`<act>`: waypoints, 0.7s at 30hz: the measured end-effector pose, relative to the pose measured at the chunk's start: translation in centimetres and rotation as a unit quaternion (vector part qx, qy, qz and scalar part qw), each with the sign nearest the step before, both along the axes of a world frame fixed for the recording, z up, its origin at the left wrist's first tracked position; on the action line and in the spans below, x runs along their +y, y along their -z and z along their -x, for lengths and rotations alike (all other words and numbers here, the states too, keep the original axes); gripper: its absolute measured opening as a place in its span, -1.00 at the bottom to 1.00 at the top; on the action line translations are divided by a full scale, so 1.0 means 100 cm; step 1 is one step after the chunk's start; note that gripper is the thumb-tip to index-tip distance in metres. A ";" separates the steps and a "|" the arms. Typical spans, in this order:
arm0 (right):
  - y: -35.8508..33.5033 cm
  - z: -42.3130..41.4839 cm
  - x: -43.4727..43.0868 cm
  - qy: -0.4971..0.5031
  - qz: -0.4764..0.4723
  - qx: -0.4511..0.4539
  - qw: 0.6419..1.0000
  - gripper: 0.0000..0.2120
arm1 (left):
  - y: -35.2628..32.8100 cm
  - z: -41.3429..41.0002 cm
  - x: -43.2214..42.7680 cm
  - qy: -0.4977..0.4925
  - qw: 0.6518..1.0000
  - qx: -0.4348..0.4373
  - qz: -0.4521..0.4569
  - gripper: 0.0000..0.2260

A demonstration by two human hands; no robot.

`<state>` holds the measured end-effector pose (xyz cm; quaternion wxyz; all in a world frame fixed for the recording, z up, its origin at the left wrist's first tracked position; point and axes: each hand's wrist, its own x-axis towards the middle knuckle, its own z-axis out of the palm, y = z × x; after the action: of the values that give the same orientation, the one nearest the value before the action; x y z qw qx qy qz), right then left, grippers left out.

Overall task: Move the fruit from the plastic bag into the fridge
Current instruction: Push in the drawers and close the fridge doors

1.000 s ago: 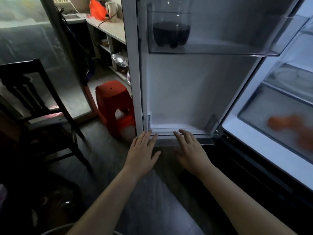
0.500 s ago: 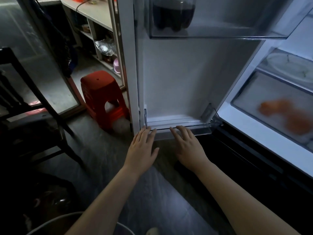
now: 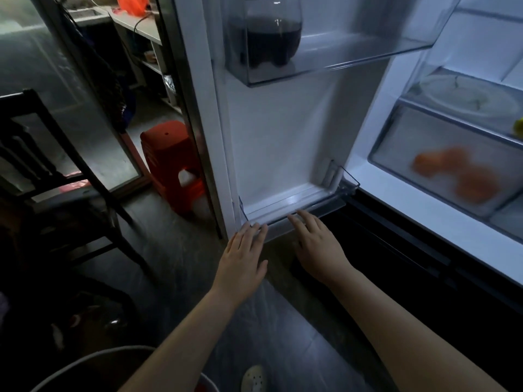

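The fridge door [image 3: 277, 131] stands open in front of me. My left hand [image 3: 243, 256] and my right hand [image 3: 317, 244] lie flat, fingers apart, against the lower edge of the door's bottom shelf [image 3: 294, 202]; neither holds anything. Orange fruit [image 3: 455, 171] shows blurred through the front of the clear crisper drawer [image 3: 396, 154] inside the fridge at the right. A yellow-green fruit [image 3: 518, 126] peeks in at the right edge above the drawer. An orange plastic bag [image 3: 131, 4] sits on a counter at the top left.
A dark drink bottle [image 3: 268, 41] stands in the upper door bin. A red plastic stool [image 3: 172, 162] is left of the door. A dark wooden chair [image 3: 51, 176] stands at the left. A white basin rim [image 3: 93, 360] and a slipper [image 3: 254, 377] are near my feet.
Both hands stay flat at the door's bottom shelf. The view has shifted, so the door and drawer sit lower and further right in the frame.
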<state>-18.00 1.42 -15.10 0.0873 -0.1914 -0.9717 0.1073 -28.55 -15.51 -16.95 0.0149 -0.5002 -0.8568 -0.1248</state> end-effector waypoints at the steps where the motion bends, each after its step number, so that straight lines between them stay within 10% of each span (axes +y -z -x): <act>1: 0.001 -0.007 0.002 0.001 0.004 0.003 1.000 -0.42 | -0.001 -0.010 0.001 0.002 1.000 -0.001 0.004 -0.32; 12: -0.006 -0.095 0.020 0.021 -0.003 0.015 1.000 -0.38 | -0.010 -0.111 0.016 0.058 0.996 -0.012 0.061 -0.32; 21: -0.017 -0.159 -0.005 -0.032 0.008 0.111 0.993 -0.36 | -0.009 -0.151 0.000 0.080 0.983 0.133 -0.098 -0.35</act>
<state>-2.13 0.96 -13.44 0.1896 -0.1477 -0.9607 0.1386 -13.44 -15.52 -16.01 0.1681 -0.5750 -0.7881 -0.1416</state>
